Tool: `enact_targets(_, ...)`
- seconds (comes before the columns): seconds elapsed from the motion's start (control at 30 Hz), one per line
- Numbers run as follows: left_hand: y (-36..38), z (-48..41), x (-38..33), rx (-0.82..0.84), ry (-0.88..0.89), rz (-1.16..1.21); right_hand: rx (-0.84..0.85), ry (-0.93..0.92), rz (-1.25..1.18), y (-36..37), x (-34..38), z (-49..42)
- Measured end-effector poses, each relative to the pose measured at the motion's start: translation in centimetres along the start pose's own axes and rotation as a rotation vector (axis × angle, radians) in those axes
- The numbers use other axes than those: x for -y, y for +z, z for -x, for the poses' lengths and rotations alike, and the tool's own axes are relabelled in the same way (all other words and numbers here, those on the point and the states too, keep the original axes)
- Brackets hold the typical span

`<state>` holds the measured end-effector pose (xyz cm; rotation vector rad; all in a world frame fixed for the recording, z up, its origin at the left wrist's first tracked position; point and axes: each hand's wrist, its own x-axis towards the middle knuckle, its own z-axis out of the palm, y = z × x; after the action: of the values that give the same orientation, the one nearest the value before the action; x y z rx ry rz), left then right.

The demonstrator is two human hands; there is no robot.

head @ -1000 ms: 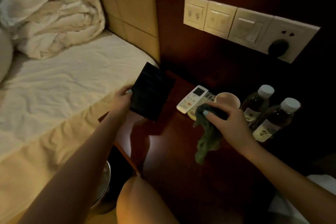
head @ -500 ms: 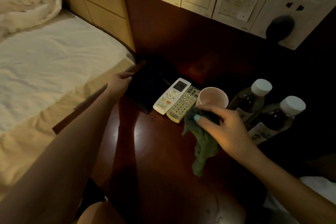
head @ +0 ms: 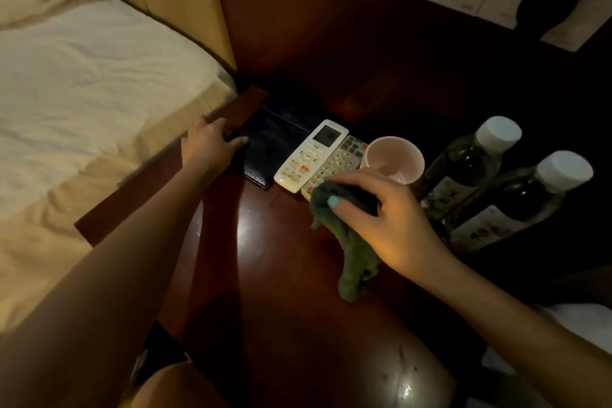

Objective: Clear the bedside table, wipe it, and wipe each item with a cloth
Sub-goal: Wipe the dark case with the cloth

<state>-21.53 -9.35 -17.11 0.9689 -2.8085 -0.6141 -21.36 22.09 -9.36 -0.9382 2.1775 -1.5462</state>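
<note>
Left hand resting flat on black folder, right hand gripping green cloth: squaring folder against remote advised.

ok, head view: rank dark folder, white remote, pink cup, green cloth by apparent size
1. dark folder, largest, though its far end fades into shadow
2. green cloth and white remote: too close to rank; the cloth is bunched in the right hand and nearer the camera
3. pink cup, smallest
</note>
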Motion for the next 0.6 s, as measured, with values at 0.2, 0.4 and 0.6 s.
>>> enact_targets(0.2, 0.2, 0.7, -0.2, -0.043, -0.047, 0.042, -0.04, 0.021, 0.047, 0.4, 0.5, -0.5)
enact_targets(0.4, -2.7, 4.0, -1.6, -0.133, 0.04, 0.025, -0.028, 0.035, 0.087, 0.3, 3.4, -0.1)
enact_targets(0.6, -10.7, 10.7, 1.2, -0.193, 0.123, -0.04, 0.005, -0.058, 0.11, 2.2, 8.4, 1.9)
